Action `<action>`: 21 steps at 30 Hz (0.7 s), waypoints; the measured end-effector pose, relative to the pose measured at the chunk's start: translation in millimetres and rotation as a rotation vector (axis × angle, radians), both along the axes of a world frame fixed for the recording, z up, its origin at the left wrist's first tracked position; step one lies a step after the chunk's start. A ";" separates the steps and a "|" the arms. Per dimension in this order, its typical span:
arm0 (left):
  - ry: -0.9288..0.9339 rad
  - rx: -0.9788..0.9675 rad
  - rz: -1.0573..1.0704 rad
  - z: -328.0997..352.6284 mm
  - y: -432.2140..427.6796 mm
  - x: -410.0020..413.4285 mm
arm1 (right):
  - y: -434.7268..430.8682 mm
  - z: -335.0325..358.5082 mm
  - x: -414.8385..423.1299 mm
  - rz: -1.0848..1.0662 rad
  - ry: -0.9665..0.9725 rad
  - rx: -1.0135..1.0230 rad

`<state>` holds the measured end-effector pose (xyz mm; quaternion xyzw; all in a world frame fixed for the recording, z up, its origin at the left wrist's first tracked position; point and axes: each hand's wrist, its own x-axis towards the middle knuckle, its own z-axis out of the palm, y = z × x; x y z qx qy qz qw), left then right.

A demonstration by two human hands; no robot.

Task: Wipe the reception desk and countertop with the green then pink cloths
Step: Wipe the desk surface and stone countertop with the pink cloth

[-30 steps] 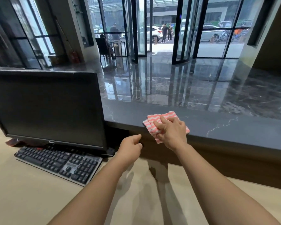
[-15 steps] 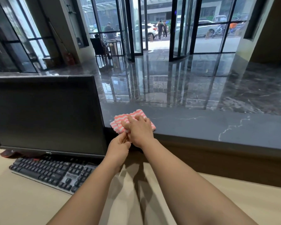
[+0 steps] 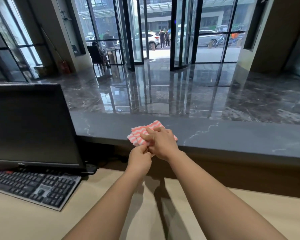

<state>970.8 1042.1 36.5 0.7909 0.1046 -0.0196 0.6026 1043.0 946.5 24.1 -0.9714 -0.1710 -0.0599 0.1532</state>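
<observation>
A folded pink cloth with white wavy stripes lies at the near edge of the dark marble countertop. My right hand rests on top of it, fingers curled over its near side and gripping it. My left hand is just below the counter edge, its fingertips pinching the cloth's lower corner against my right hand. The beige desk lies below. No green cloth is in view.
A black monitor stands on the desk at the left, with a black keyboard in front of it. Beyond the countertop are a glossy marble lobby floor and glass doors.
My left hand rose from below the counter edge and met my right hand at the cloth. The cloth slid left toward the monitor, then shows further from it now.
</observation>
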 end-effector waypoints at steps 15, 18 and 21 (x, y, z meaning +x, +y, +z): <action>0.007 0.002 -0.112 -10.3 -233.7 -30.6 | -251.9 -6.4 -46.3 -0.048 0.016 0.040; 0.020 -0.014 -0.170 -9.7 -278.1 -39.7 | -299.3 -1.3 -63.3 -0.103 0.012 0.047; 0.038 -0.018 -0.228 -5.1 -320.7 -49.6 | -341.6 3.2 -80.8 -0.159 0.018 0.064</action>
